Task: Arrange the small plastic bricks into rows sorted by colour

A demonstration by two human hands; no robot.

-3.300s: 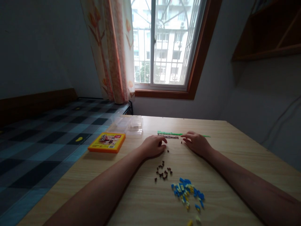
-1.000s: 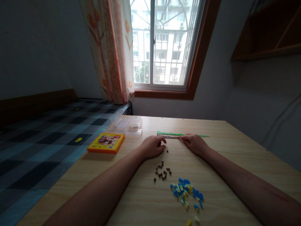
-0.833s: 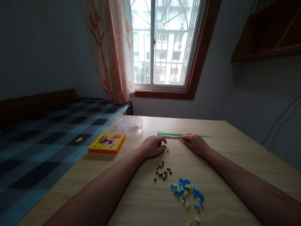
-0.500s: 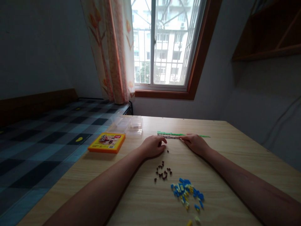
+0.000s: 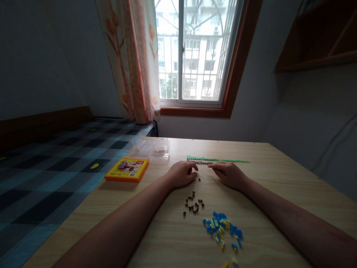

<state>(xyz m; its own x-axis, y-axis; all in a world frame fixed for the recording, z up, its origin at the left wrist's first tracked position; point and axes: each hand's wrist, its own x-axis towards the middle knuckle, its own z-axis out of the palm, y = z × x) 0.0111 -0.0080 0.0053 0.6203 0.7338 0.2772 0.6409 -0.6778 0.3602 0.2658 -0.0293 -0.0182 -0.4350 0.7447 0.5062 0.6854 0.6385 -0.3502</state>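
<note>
A row of small brown toy bricks (image 5: 200, 163) lies on the table, just nearer to me than a longer row of green bricks (image 5: 231, 160). My left hand (image 5: 182, 174) rests by the left part of the brown row, its thumb and forefinger bent and apart with nothing seen between them. At the row's right end, my right hand (image 5: 229, 173) stretches its forefinger towards the last brown bricks. Its thumb is lower and apart from that finger, and I see nothing held. One loose brown brick (image 5: 199, 179) sits between the hands. Closer to me is a scattered group of brown bricks (image 5: 190, 207).
A pile of blue and yellow bricks (image 5: 223, 226) lies nearest to me on the wooden table (image 5: 273, 208). To the left are a yellow-orange box (image 5: 126, 170) and a clear plastic divided case (image 5: 152, 148). A checked bed (image 5: 55, 163) adjoins the table's left side.
My right hand has shifted slightly left, its forefinger moving a little along the brown row's right end. The left hand and the loose bricks stay put.
</note>
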